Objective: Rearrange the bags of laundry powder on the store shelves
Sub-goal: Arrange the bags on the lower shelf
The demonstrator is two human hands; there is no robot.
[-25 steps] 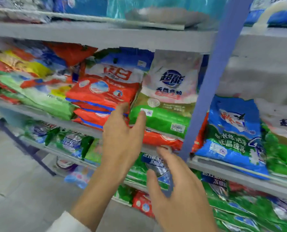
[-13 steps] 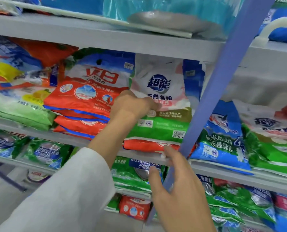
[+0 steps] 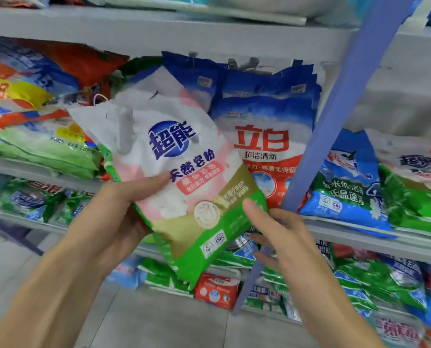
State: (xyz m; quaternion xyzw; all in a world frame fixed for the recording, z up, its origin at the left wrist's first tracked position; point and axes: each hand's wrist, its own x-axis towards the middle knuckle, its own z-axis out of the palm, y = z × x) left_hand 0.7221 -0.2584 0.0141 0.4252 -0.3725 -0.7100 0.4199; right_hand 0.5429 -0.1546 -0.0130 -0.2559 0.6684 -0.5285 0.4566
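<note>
A white, pink and green bag of laundry powder [image 3: 184, 177] with a blue round logo is off the shelf, tilted in front of me. My left hand [image 3: 119, 212] grips its left edge, thumb across the front. My right hand [image 3: 279, 229] holds the bag's lower right corner, thumb on the green band. Behind it, red, white and blue bags [image 3: 264, 136] stand upright on the middle shelf [image 3: 360, 234].
A blue upright post [image 3: 335, 116] crosses the shelf just right of the held bag. Green and yellow bags [image 3: 41, 146] lie stacked at left, blue and green bags [image 3: 345, 182] at right. More bags [image 3: 214, 290] fill the lower shelves. Grey floor lies below.
My left hand has pulled the white and green bag out from the shelf toward me. My right hand rose from the shelf edge onto the bag's lower corner. The red and blue bags behind became visible.
</note>
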